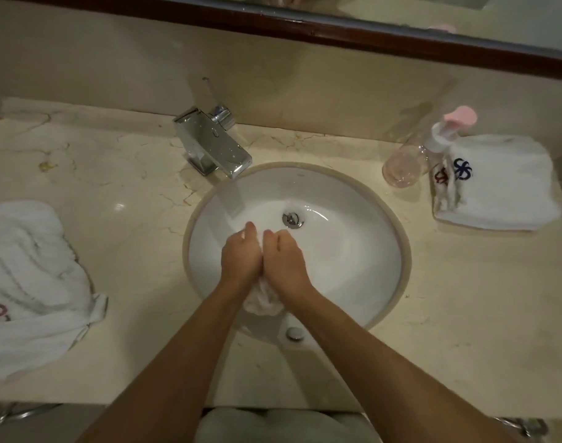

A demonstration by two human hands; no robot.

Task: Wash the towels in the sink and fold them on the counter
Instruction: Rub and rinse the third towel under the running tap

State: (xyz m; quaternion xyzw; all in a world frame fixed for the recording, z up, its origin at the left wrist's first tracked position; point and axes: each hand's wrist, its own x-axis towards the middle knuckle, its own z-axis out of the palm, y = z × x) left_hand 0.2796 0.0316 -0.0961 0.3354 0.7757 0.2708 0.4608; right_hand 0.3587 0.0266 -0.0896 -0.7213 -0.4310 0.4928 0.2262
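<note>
A pale stone counter (139,174) holds a round white sink (353,251). Over the sink, left hand (241,255) and right hand (286,255) squeeze one white towel (262,300) between them.

Towel (262,298) mostly hidden, perhaps bunched.

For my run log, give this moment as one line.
left hand, right hand: wringing towel | place: sink | folded towels: counter

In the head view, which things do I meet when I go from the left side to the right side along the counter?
Crumpled towel → faucet → left hand and right hand squeezing a wet towel over the sink → soap bottle → folded towels.
</note>
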